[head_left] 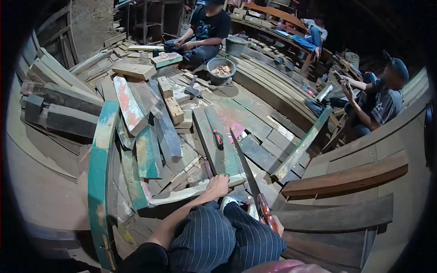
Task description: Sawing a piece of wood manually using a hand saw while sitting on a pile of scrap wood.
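My left hand (217,187) grips a pale strip of wood (182,194) in front of my knees, its fingers closed over the upper edge. In my right hand (278,225), beside my right knee, is a handsaw (253,182) held by its reddish-brown handle. The blade points away from me, tip up, and passes by the strip's right end; I cannot tell whether they touch. Beyond my left hand lies a long board (210,145) with worn green paint. A second saw with a red and black handle (218,140) rests on it.
Wood blocks (129,104) and a curved green piece (98,182) are piled to the left. Dark planks (337,214) lie at right. A bucket of wood pieces (221,70) stands ahead near a seated person (207,32). Another person (382,95) sits at right, a third (314,38) farther back.
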`<act>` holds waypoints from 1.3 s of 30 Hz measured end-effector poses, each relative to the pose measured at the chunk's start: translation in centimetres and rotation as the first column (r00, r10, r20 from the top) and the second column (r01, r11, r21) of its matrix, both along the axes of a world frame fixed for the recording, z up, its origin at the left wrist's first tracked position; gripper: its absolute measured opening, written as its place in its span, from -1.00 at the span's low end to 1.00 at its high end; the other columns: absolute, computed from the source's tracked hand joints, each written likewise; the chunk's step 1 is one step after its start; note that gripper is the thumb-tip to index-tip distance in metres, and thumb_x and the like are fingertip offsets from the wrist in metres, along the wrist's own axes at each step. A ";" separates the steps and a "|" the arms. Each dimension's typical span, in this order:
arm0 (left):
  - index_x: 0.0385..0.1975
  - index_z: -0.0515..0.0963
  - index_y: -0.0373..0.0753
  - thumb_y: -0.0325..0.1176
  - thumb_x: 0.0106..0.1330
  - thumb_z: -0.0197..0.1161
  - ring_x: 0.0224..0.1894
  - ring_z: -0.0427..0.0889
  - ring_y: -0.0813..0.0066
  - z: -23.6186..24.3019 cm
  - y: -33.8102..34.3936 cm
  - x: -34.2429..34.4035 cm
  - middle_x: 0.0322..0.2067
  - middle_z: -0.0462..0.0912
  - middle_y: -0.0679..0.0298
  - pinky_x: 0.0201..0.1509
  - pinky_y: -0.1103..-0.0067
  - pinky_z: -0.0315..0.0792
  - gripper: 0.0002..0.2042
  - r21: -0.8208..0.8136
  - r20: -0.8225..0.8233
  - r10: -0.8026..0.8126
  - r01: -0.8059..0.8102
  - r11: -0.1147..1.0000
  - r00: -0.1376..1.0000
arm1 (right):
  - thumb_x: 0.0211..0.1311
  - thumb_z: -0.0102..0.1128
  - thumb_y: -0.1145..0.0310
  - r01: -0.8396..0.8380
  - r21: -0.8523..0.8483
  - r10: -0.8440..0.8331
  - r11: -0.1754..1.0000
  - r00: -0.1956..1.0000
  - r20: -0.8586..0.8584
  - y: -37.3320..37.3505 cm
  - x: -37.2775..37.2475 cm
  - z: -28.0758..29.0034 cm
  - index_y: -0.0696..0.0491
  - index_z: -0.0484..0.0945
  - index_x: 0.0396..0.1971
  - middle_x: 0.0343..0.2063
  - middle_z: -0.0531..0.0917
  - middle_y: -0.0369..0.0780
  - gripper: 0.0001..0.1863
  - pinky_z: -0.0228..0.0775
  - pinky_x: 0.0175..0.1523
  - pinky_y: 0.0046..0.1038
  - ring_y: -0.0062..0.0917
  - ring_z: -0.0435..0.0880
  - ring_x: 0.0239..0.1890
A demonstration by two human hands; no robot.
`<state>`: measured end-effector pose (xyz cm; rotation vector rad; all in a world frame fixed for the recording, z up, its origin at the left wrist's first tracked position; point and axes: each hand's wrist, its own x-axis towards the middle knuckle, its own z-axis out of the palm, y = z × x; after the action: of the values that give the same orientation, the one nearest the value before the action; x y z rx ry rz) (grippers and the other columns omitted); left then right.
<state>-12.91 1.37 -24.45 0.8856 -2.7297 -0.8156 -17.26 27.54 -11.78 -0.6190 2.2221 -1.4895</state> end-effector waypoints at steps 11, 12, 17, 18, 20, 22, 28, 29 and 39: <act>-0.17 0.48 -0.41 -0.15 0.05 0.37 -0.18 0.61 -0.10 0.5 -0.3 -0.3 -0.25 0.58 -0.13 -0.10 0.20 0.50 -0.53 0.014 0.057 -0.040 0.039 0.999 0.998 | 0.07 0.34 0.38 0.024 0.001 -0.024 1.000 0.997 -0.069 0.3 -0.9 -2.1 0.18 0.54 -0.36 -0.61 0.56 -0.26 -0.79 0.36 -0.36 -0.58 -0.71 0.45 -0.53; -0.17 0.49 -0.40 -0.14 0.05 0.37 -0.17 0.61 -0.09 0.6 -0.2 -0.3 -0.24 0.59 -0.13 -0.10 0.21 0.50 -0.53 0.020 0.060 -0.035 0.034 0.999 0.998 | 0.06 0.34 0.39 0.037 0.009 -0.036 0.999 0.996 -0.079 0.4 -0.8 -2.2 0.18 0.54 -0.37 -0.62 0.56 -0.25 -0.79 0.36 -0.37 -0.57 -0.71 0.45 -0.53; -0.18 0.49 -0.41 -0.12 0.05 0.38 -0.15 0.60 -0.06 0.5 -0.3 0.0 -0.25 0.59 -0.12 -0.09 0.22 0.50 -0.52 0.001 0.058 -0.043 0.043 0.999 0.997 | 0.09 0.36 0.39 0.006 0.051 -0.005 0.999 1.000 -0.022 0.4 -0.6 -1.8 0.17 0.55 -0.31 -0.54 0.53 -0.35 -0.77 0.31 -0.32 -0.62 -0.74 0.44 -0.45; -0.19 0.49 -0.41 -0.11 0.04 0.38 -0.14 0.60 -0.06 0.5 -0.3 0.0 -0.25 0.59 -0.12 -0.09 0.22 0.49 -0.51 -0.007 0.065 -0.035 0.035 0.999 0.997 | 0.09 0.35 0.40 0.002 0.043 -0.001 0.999 1.000 -0.009 0.4 -0.6 -1.8 0.17 0.55 -0.31 -0.54 0.53 -0.35 -0.78 0.31 -0.32 -0.62 -0.74 0.44 -0.45; -0.20 0.50 -0.41 -0.13 0.07 0.35 -0.17 0.61 -0.06 0.6 -0.3 0.0 -0.26 0.58 -0.12 -0.12 0.21 0.50 -0.54 -0.029 0.064 -0.047 0.049 0.998 0.997 | 0.10 0.35 0.41 0.000 0.043 0.001 0.999 1.000 -0.013 0.4 -0.6 -1.7 0.17 0.55 -0.31 -0.54 0.53 -0.34 -0.79 0.32 -0.31 -0.62 -0.74 0.44 -0.45; -0.22 0.49 -0.41 -0.16 0.11 0.30 -0.21 0.62 -0.07 0.4 -0.3 0.2 -0.28 0.59 -0.13 -0.17 0.20 0.51 -0.59 -0.037 0.025 -0.043 0.044 0.998 0.999 | 0.10 0.34 0.42 -0.007 0.042 0.008 0.999 1.000 -0.018 0.5 -0.5 -1.6 0.17 0.55 -0.31 -0.54 0.53 -0.34 -0.79 0.32 -0.30 -0.62 -0.74 0.44 -0.45; -0.41 0.57 -0.40 -0.19 0.12 0.26 -0.27 0.63 -0.08 -1.6 -0.2 -0.7 -0.39 0.59 -0.13 -0.20 0.19 0.50 -0.68 -0.145 -0.066 -0.043 0.033 0.989 0.997 | 0.09 0.35 0.43 -0.021 0.049 0.024 0.999 0.998 -0.057 0.3 -0.6 -0.5 0.20 0.55 -0.27 -0.50 0.58 -0.32 -0.76 0.35 -0.28 -0.61 -0.73 0.47 -0.42; -0.46 0.59 -0.40 -0.19 0.12 0.26 -0.27 0.63 -0.07 -1.9 -0.2 -1.1 -0.40 0.60 -0.12 -0.20 0.19 0.50 -0.69 -0.184 -0.065 -0.065 0.052 0.981 0.996 | 0.09 0.35 0.42 -0.018 0.043 0.020 0.999 0.998 -0.053 -0.2 0.0 1.3 0.23 0.55 -0.24 -0.49 0.60 -0.30 -0.73 0.36 -0.26 -0.63 -0.72 0.49 -0.39; -0.47 0.64 -0.39 -0.08 0.02 0.36 -0.29 0.64 -0.08 -2.2 -0.9 -0.3 -0.39 0.62 -0.12 -0.19 0.20 0.51 -0.60 -0.186 -0.035 -0.064 0.056 0.981 0.997 | 0.18 0.28 0.28 -0.157 0.148 0.175 0.976 0.977 -0.123 -1.0 0.6 5.3 0.19 0.54 -0.18 -0.47 0.63 -0.02 -0.68 0.42 -0.23 -0.42 -0.51 0.61 -0.41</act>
<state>-13.26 0.47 -26.67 0.7436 -2.7526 -0.5710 -16.67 26.54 -6.47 -0.8606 2.2863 -1.2331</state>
